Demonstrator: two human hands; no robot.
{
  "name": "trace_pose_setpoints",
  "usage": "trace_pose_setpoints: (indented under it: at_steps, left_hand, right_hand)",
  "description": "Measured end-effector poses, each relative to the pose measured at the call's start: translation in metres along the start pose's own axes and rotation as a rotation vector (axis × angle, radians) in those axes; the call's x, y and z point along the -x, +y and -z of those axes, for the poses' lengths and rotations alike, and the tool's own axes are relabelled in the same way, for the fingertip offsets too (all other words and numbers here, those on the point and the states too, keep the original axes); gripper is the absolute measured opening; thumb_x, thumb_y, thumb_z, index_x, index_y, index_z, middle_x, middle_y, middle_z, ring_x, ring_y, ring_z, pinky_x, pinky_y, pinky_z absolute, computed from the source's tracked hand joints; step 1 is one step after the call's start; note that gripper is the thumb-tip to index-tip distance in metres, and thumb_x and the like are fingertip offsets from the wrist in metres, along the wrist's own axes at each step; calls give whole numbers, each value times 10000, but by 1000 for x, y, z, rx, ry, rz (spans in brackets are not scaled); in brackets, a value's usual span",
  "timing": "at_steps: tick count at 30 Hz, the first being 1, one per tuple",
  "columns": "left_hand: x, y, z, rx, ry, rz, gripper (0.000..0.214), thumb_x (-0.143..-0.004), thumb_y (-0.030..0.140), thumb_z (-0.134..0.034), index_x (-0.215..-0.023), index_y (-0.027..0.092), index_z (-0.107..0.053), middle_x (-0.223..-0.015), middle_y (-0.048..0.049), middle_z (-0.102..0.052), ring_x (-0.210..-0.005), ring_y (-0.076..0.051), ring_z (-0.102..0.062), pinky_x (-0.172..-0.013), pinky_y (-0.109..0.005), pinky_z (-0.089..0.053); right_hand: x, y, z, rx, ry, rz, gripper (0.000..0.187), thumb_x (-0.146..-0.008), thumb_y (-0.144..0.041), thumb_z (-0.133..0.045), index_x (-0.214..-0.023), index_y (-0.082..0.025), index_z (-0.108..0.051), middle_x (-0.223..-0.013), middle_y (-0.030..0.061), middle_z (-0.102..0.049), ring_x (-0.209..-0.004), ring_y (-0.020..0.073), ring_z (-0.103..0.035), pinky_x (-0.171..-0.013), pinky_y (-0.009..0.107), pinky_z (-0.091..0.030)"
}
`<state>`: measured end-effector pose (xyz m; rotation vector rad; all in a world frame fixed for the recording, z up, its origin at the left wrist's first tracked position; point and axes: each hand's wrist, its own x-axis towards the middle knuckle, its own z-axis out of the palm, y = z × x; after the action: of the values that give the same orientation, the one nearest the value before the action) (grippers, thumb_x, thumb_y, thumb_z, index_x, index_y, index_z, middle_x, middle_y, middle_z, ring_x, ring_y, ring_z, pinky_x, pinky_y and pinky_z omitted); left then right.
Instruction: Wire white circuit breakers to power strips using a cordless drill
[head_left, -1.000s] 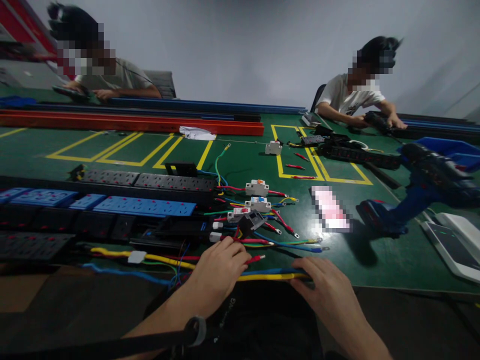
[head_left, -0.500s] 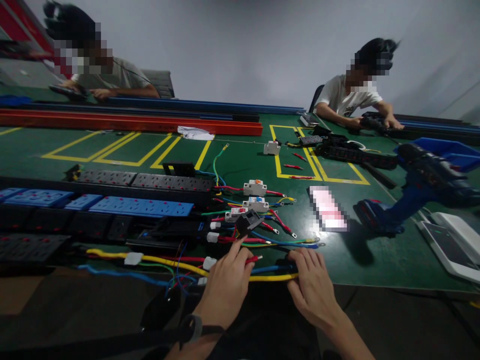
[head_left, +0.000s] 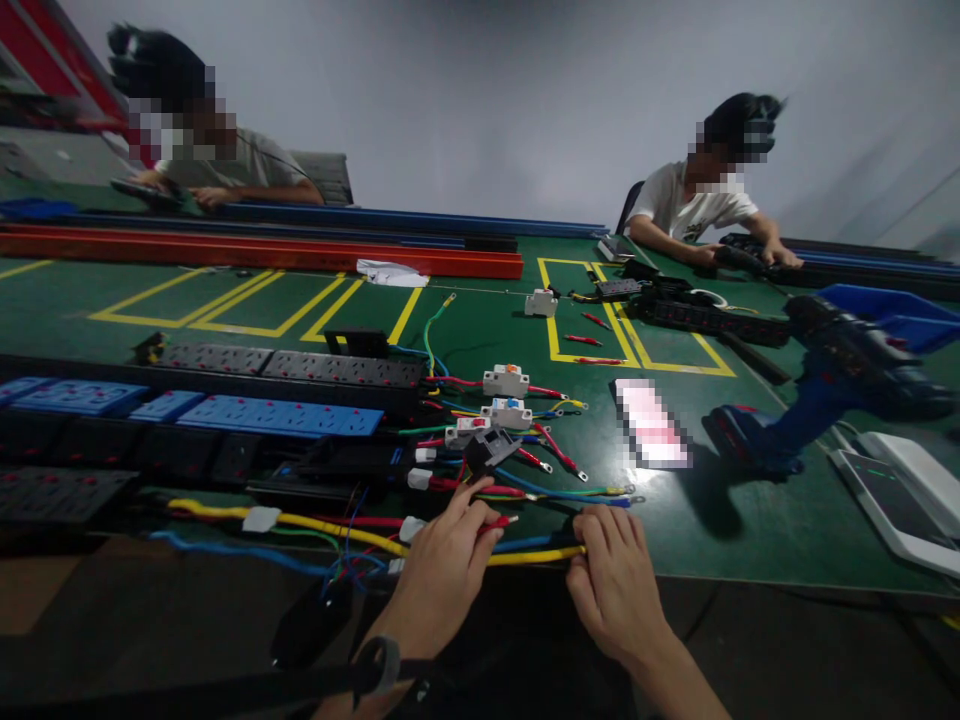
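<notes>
My left hand (head_left: 442, 560) is closed around a bundle at the table's front edge. From between its thumb and fingers sticks a short red wire end (head_left: 504, 522). A yellow wire (head_left: 536, 556) and a blue wire (head_left: 525, 544) run out from under that hand to the right. My right hand (head_left: 619, 580) has its fingers curled on the far end of the yellow wire, whose tip is hidden there. Just beyond my left fingertips lies a dark grey plastic piece (head_left: 491, 450). White circuit breakers (head_left: 506, 381) with lugged wires are behind it.
Power strips (head_left: 281, 412) lie in rows on the left. On the right are a lit phone (head_left: 651, 424), a blue cordless drill (head_left: 787, 430) and a white device (head_left: 892, 505). An orange rail (head_left: 262, 250) spans the far side, where two people sit.
The view has tilted slightly, so the table appears a little lower. Both hands keep their grips, with only a slight shift left and toward me.
</notes>
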<state>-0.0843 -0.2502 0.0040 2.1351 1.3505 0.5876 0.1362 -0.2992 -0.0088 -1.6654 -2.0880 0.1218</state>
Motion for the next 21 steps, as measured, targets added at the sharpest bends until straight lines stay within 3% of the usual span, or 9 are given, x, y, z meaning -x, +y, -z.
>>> trace_pose_setpoints:
  at_steps: [6,16,21]
  left_hand:
    - [-2,7,2,-17,-41,-42,148,-958,208,-449,-926,208,-593,-1488,-59,-416,-1002,-188,-656,-881,-348,-526]
    - [-9,14,-4,-140,-101,-50,186,-982,229,-410,-949,203,-591,-1478,-89,-426,-1015,-206,-655,-869,-374,-536]
    - [-8,11,-13,-197,-54,-71,174,-975,197,-407,-966,194,-581,-1449,-98,-458,-1035,-214,-646,-891,-390,-532]
  right_hand:
    - [-8,-14,-7,5,-74,-58,150,-817,-164,-380,-848,-180,-526,-922,78,-508,-888,233,-396,-838,409,-309]
    - [-9,-13,-1,-115,-73,-59,236,-832,-196,-382,-974,-182,-570,-993,76,-521,-942,239,-416,-853,418,-309]
    - [-13,-19,-4,-57,-57,-56,417,-831,-187,-419,-1228,-183,-546,-1092,85,-538,-989,241,-432,-900,420,-324]
